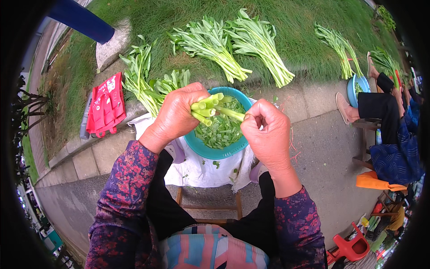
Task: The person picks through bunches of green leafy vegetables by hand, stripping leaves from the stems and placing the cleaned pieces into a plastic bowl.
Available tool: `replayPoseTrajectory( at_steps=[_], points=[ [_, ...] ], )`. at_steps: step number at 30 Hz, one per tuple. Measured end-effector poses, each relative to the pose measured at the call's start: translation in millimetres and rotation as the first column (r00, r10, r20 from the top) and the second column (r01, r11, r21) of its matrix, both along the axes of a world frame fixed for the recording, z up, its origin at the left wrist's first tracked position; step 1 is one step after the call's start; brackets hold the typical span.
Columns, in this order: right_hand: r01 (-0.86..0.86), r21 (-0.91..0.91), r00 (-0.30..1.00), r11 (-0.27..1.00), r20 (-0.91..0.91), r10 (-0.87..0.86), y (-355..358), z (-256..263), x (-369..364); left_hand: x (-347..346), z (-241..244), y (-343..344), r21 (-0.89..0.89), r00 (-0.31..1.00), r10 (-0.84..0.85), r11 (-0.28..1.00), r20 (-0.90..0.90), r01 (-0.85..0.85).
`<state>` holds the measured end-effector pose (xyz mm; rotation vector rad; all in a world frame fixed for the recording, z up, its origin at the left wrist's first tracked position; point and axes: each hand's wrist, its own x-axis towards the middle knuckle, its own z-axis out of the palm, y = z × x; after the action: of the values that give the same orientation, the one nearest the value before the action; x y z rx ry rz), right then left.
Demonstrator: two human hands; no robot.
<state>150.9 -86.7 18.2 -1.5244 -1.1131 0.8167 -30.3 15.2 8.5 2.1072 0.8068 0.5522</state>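
My left hand [181, 114] is closed around several thick, hollow green vegetable stems [205, 107], probably water spinach, their cut ends pointing right. Between the thumb and fingers of my right hand [267, 129] is the end of one stem [231, 113] that reaches out from the bunch. Both hands are above a teal plastic basin [220, 156] with short chopped green pieces [218, 134] inside. Leafy tops [173, 80] show behind my left hand; whether they belong to the held stems I cannot tell. A white cloth [191, 175] lies under the basin, between my feet.
Leafy bunches [215, 50] lie on the grass by the stone kerb [292, 97], with another bunch [139, 74] to the left. A red bag [106, 104] rests on the kerb. At right, a seated person [379, 104] has a blue basin [352, 90]; a red plastic stool [352, 243] is behind.
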Motion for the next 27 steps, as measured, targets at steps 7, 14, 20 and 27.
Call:
replayPoseTrajectory(
  at_steps=[7,14,20,27],
  points=[
    [0.232,-0.04,0.82,0.972,-0.53,-0.218,7.9,19.2,22.1,0.3,-10.2,2.8,-0.159,0.962,0.263,0.956,0.08,-0.248],
    [-0.103,-0.044,0.906,0.994,-0.417,0.076,-0.7,17.7,23.0,0.6,-6.5,7.5,-0.176,0.957,0.266,0.954,0.119,-0.244],
    [-0.353,-0.186,0.927,0.917,-0.203,0.316,-5.4,15.7,9.8,1.6,-4.8,3.0,-0.03,0.966,0.217,0.976,0.138,-0.215],
    [-0.282,-0.112,0.95,0.953,-0.169,0.262,-11.3,3.3,4.7,-8.5,-2.3,9.3,0.253,0.989,0.082,0.961,0.123,-0.111]
  ],
)
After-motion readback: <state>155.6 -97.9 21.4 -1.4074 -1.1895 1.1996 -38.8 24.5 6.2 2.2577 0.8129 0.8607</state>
